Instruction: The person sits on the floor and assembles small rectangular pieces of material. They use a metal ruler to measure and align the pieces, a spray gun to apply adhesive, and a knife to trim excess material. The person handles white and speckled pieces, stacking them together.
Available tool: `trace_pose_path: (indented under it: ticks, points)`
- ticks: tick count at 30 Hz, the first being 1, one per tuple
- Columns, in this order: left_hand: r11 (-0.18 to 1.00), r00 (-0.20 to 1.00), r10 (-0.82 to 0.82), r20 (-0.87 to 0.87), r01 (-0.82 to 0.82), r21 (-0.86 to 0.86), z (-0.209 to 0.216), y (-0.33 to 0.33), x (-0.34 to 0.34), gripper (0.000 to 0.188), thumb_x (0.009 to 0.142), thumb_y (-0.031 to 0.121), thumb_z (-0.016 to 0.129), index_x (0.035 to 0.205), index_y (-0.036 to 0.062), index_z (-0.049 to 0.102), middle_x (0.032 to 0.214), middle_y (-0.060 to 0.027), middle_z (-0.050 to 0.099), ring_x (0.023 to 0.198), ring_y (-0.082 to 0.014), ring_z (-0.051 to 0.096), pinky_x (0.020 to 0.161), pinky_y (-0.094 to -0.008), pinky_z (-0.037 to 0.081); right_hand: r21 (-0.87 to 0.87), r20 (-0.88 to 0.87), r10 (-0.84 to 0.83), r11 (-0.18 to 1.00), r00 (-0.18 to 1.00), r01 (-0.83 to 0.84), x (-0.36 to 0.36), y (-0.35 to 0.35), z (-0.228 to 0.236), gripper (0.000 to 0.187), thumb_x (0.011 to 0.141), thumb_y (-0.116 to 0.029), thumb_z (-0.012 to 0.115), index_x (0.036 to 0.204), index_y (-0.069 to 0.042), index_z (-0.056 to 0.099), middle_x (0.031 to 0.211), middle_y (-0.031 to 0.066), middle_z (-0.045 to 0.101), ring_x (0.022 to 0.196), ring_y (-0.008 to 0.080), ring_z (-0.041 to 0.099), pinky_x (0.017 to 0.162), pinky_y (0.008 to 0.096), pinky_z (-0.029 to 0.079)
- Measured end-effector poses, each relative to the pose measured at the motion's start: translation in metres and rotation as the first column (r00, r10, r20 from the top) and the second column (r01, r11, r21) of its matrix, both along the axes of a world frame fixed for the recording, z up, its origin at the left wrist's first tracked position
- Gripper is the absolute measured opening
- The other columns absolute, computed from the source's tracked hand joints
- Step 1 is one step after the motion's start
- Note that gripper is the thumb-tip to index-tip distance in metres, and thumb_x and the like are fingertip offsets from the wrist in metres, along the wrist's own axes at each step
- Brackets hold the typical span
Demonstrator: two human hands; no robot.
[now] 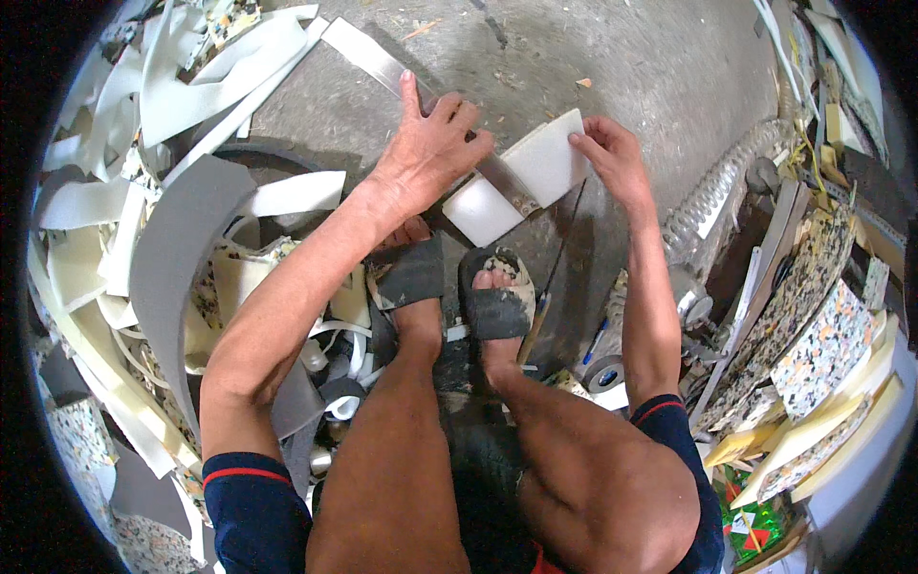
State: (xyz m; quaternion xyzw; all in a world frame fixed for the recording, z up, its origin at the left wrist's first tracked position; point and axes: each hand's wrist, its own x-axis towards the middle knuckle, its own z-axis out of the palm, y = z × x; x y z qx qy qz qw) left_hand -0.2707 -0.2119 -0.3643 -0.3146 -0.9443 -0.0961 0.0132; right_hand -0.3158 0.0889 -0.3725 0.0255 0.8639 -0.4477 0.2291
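Left hand (426,153) curled over a metal strip (359,48), hiding its middle; whether it gripped could not be told. Right hand (615,158) pinched the white foam (553,158), partly covered by the strip, just ahead of the sandals (497,316). A green package's (762,509) contents were unclear. Foam scraps (191,91) flanked the concrete floor (631,57).

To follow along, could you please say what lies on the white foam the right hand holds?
A metal strip, under the left hand, crosses the white foam; the surface beneath the strip is hidden.
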Motion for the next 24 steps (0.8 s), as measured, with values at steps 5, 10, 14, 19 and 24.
trace_pose_path:
  ticks: [5,10,14,19,24]
  points:
    - [0.998,0.992,0.011,0.125,-0.002,-0.069,-0.036,-0.017,-0.010,0.040,0.083,0.007,0.067,0.121,0.0179,0.065,0.119,-0.0091,0.056,0.125,-0.0305,0.051,0.108,-0.0770,0.028,0.265,-0.455,0.069,0.962,0.888,0.061,0.013,-0.010,-0.021,0.034,0.089,-0.022,0.069,0.116,0.000,0.066,0.104,0.0175,0.071,0.096,0.0328,0.068,0.087,0.0417,0.052]
    - [0.999,0.969,0.031,0.247,-0.039,0.027,-0.029,-0.006,-0.010,0.057,0.085,0.002,0.067,0.140,0.0131,0.054,0.138,-0.0137,0.051,0.141,-0.0356,0.039,0.114,-0.0700,0.025,0.504,-0.630,0.283,0.857,0.723,0.104,0.068,-0.011,-0.026,0.054,0.085,-0.030,0.073,0.126,0.003,0.059,0.122,0.0226,0.064,0.116,0.0411,0.060,0.100,0.0504,0.046]
    - [0.991,0.972,-0.098,0.213,0.075,0.111,-0.023,0.014,0.001,0.063,0.089,0.005,0.063,0.150,0.0101,0.044,0.156,-0.0111,0.041,0.151,-0.0351,0.027,0.120,-0.0637,0.021,0.461,-0.353,0.373,0.867,0.858,-0.187,0.147,-0.079,0.004,0.084,0.084,-0.049,0.072,0.140,0.007,0.046,0.153,0.0257,0.039,0.144,0.0402,0.036,0.113,0.0621,0.028]
    - [0.977,0.965,-0.176,0.192,0.194,-0.082,-0.027,0.036,0.007,0.052,0.098,0.018,0.052,0.150,0.0119,0.047,0.159,-0.0037,0.041,0.153,-0.0334,0.024,0.122,-0.0612,0.015,0.476,-0.392,0.242,0.879,0.888,-0.029,0.146,-0.098,-0.017,0.096,0.085,-0.062,0.064,0.148,0.006,0.040,0.159,0.0237,0.031,0.149,0.0374,0.027,0.116,0.0665,0.021]
    - [0.962,0.951,-0.161,0.265,0.211,-0.171,-0.023,0.039,0.002,0.051,0.100,0.020,0.050,0.151,0.0146,0.046,0.162,0.0000,0.037,0.153,-0.0349,0.021,0.122,-0.0618,0.012,0.453,-0.328,0.264,0.887,0.907,-0.095,0.140,-0.083,-0.026,0.098,0.086,-0.061,0.064,0.151,0.006,0.035,0.163,0.0226,0.025,0.152,0.0374,0.022,0.116,0.0696,0.017]
